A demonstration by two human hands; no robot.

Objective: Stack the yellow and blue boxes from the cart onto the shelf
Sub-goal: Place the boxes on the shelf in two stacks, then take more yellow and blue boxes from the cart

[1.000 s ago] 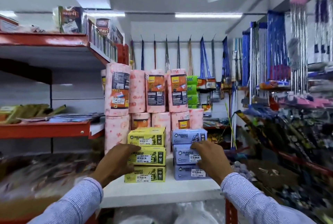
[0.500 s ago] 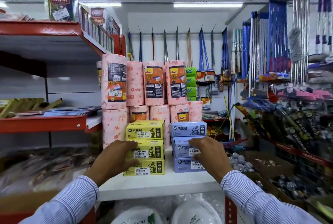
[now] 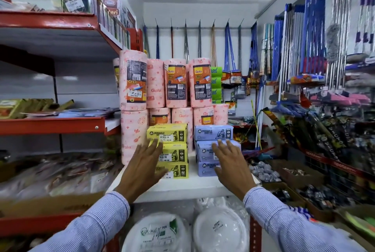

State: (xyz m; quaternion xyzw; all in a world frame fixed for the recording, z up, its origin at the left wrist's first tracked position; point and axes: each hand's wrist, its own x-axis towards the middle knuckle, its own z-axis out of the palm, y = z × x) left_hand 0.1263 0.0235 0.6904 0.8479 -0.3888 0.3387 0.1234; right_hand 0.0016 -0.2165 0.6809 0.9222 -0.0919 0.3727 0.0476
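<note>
Three yellow boxes (image 3: 169, 135) stand stacked on the white shelf (image 3: 192, 187), and three blue boxes (image 3: 213, 132) are stacked right beside them. My left hand (image 3: 145, 167) hovers in front of the yellow stack with fingers spread, covering its left part. In front of the blue stack my right hand (image 3: 231, 165) is flat with fingers apart, over the lower two boxes. Neither hand holds anything. The cart is out of view.
Pink paper-towel rolls (image 3: 176, 83) stand two high right behind the boxes. Red shelves (image 3: 52, 125) with goods run along the left. Brooms and mops (image 3: 304, 34) hang on the right. Packs of white plates (image 3: 220, 229) sit under the shelf.
Both hands have lifted off the fronts of the stacks and opened, fingers now spread. The view has tilted down slightly; the stacks stay in place.
</note>
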